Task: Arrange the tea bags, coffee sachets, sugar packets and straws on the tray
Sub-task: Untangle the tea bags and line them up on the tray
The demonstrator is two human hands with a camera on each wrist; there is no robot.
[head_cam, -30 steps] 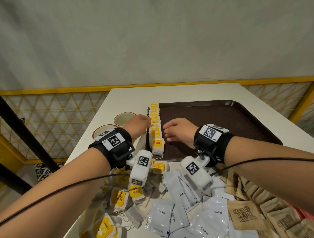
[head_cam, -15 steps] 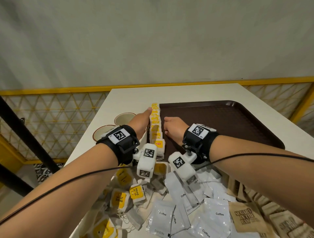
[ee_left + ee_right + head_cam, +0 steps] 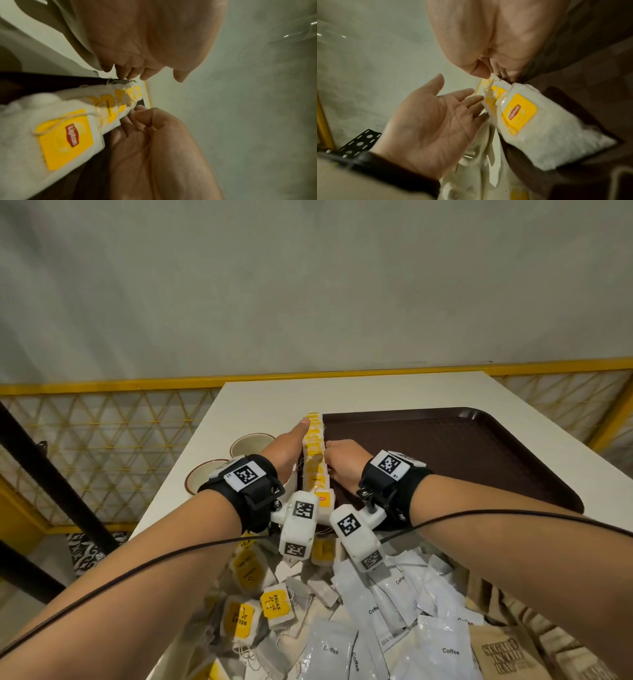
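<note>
A row of yellow-and-white tea bags [image 3: 315, 453] stands along the left edge of the brown tray [image 3: 445, 460]. My left hand [image 3: 291, 443] lies flat against the row's left side, fingers straight and reaching its far end. My right hand [image 3: 342, 460] presses the row's right side from inside the tray, thumb bent near the top of the bags. The left wrist view shows the row [image 3: 68, 135] squeezed between the left fingers [image 3: 137, 73] and the right hand [image 3: 145, 135]. The right wrist view shows the open left palm [image 3: 436, 115] against the bags [image 3: 518, 112].
Two empty cups [image 3: 251, 445] [image 3: 205, 477] stand on the white table left of the tray. Near me lie loose tea bags [image 3: 260, 607], white coffee sachets [image 3: 376, 628] and brown sugar packets [image 3: 507, 659]. A yellow railing runs behind the table.
Both hands have slid forward along the tea bag row. The left fingers have straightened and now reach its far end; the right hand has closed in on the row's side.
</note>
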